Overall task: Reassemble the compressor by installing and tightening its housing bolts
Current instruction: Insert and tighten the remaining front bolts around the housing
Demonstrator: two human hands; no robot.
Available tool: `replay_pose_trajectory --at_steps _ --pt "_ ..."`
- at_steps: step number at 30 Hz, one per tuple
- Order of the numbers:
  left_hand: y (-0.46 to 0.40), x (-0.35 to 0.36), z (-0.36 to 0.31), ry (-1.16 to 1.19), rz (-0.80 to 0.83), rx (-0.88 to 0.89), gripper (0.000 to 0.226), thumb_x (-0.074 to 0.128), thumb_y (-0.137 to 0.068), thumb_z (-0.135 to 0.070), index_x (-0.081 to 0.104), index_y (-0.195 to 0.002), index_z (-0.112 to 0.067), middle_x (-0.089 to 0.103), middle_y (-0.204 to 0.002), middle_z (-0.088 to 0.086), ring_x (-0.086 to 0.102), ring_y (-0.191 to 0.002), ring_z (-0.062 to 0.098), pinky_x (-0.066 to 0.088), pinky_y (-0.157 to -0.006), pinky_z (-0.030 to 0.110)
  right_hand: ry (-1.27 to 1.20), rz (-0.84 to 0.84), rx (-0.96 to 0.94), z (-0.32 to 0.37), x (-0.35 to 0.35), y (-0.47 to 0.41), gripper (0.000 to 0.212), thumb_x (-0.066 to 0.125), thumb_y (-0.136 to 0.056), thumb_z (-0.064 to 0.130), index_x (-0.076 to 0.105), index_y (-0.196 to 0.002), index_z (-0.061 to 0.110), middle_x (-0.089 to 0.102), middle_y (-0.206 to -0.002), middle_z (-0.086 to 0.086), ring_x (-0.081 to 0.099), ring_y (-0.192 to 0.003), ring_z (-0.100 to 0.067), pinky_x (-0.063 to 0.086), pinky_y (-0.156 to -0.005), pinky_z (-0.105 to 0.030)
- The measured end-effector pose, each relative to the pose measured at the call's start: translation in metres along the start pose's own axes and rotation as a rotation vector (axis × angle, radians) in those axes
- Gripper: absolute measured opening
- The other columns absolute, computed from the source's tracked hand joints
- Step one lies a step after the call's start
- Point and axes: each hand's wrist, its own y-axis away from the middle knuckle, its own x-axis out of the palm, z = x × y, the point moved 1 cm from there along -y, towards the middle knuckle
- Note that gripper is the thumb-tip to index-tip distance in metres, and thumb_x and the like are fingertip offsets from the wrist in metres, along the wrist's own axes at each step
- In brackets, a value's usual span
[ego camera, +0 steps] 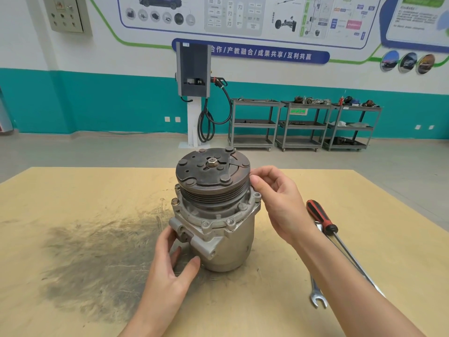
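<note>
Compressor steadied for bolt work at the flange

Compressor (213,215) stands upright on its rear end near the middle of the plywood surface (73,190), clutch pulley (212,170) facing up, so the ring of housing bolts (230,222) around the front flange is reachable from above. The left hand (170,261) cups the lower body at about 7 o'clock, fingers curved against the casing and mounting lug, apparently to stop the unit turning or tipping. The right hand (277,200) sits at 3 o'clock, fingers curled and pinched together just beside the pulley rim above a flange bolt hole; whether they pinch a bolt cannot be told. A red-handled screwdriver (322,220) and an open-ended wrench (317,295) lie at 4 o'clock, close to the right forearm, likely kept within reach for tightening. Several bolt heads already sit in the flange, so installation seems partly done.
</note>
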Motion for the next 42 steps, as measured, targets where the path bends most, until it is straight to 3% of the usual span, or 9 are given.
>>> replay_pose_trajectory --at_steps 4,11,16,20,24,26,32,38,42 --pt "0.0001 0.0 -0.0001 0.002 -0.006 -0.004 0.072 0.065 -0.074 -0.022 0.035 -0.139 -0.032 0.047 -0.138 -0.021 0.039 -0.132 -0.004 0.028 -0.115 0.035 0.019 0.031 0.022 0.0001 -0.0005 0.0017 0.022 0.048 -0.098 0.004 0.069 -0.103 0.011 0.071 -0.11 -0.011 0.063 -0.108 -0.028 0.05 -0.095 -0.038" --pt "-0.0004 -0.0009 0.0032 0.009 -0.01 -0.02 0.068 0.065 -0.087 -0.003 0.033 -0.141 -0.029 0.044 -0.143 -0.015 0.039 -0.132 -0.005 0.026 -0.117 0.037 0.006 0.037 0.054 0.003 0.0 -0.0009 0.014 0.052 -0.095 0.001 0.064 -0.095 0.008 0.069 -0.107 -0.012 0.063 -0.102 -0.025 0.05 -0.093 -0.039" --pt "0.0002 -0.0008 0.0029 0.006 -0.009 -0.024 0.068 0.064 -0.087 -0.003 0.033 -0.141 -0.03 0.044 -0.143 -0.016 0.04 -0.13 -0.006 0.027 -0.115 0.034 -0.024 -0.024 0.05 0.0031 0.0034 -0.0006 0.012 0.058 -0.092 -0.002 0.057 -0.088 0.009 0.071 -0.104 -0.009 0.066 -0.097 -0.019 0.053 -0.087 -0.032" --pt "0.0007 -0.0006 0.0029 0.002 -0.008 -0.026 0.068 0.062 -0.087 0.0 0.033 -0.141 -0.03 0.043 -0.143 -0.016 0.04 -0.13 -0.006 0.027 -0.115 0.034 -0.014 -0.008 0.058 0.0074 0.0006 -0.0001 0.007 0.057 -0.092 0.0 0.059 -0.092 0.007 0.071 -0.098 -0.003 0.063 -0.095 -0.022 0.048 -0.092 -0.041" --pt "0.0006 -0.0004 0.0018 0.007 -0.01 -0.015 0.067 0.066 -0.086 -0.008 0.033 -0.141 -0.028 0.044 -0.143 -0.014 0.039 -0.132 -0.003 0.027 -0.116 0.036 0.028 0.034 0.079 0.0091 -0.0023 0.0008 0.017 0.049 -0.096 0.002 0.065 -0.103 0.003 0.069 -0.108 -0.013 0.06 -0.1 -0.029 0.043 -0.097 -0.054" --pt "0.0008 -0.0004 0.0009 0.003 -0.016 -0.011 0.07 0.067 -0.081 -0.016 0.033 -0.141 -0.028 0.044 -0.143 -0.013 0.038 -0.132 -0.004 0.028 -0.115 0.035 0.032 0.035 0.082 0.0091 -0.0021 0.0004 0.016 0.05 -0.096 0.0 0.065 -0.1 0.003 0.069 -0.108 -0.013 0.061 -0.101 -0.028 0.044 -0.097 -0.052" --pt "0.0004 -0.0016 0.0034 -0.006 -0.009 -0.02 0.068 0.062 -0.087 0.001 0.033 -0.142 -0.028 0.043 -0.144 -0.014 0.038 -0.131 -0.006 0.027 -0.116 0.038 -0.027 -0.011 0.087 0.0048 0.0008 -0.0023 0.007 0.06 -0.09 0.0 0.06 -0.089 0.007 0.072 -0.098 -0.003 0.065 -0.095 -0.019 0.052 -0.085 -0.033" --pt "-0.0011 -0.0016 0.0054 -0.014 -0.02 -0.011 0.069 0.061 -0.086 0.004 0.033 -0.141 -0.026 0.043 -0.143 -0.012 0.037 -0.133 -0.004 0.028 -0.116 0.04 0.019 0.012 0.11 0.0087 -0.0008 -0.001 0.015 0.052 -0.095 0.003 0.066 -0.101 0.004 0.069 -0.107 -0.016 0.058 -0.099 -0.031 0.041 -0.097 -0.056" --pt "-0.0011 -0.0025 0.0077 -0.024 -0.016 -0.002 0.069 0.061 -0.087 0.004 0.033 -0.141 -0.026 0.043 -0.143 -0.013 0.036 -0.134 -0.003 0.029 -0.116 0.04 0.023 0.012 0.102 0.0082 0.0023 -0.001 0.011 0.053 -0.095 0.0 0.063 -0.094 0.004 0.069 -0.105 -0.011 0.063 -0.098 -0.023 0.048 -0.094 -0.044"
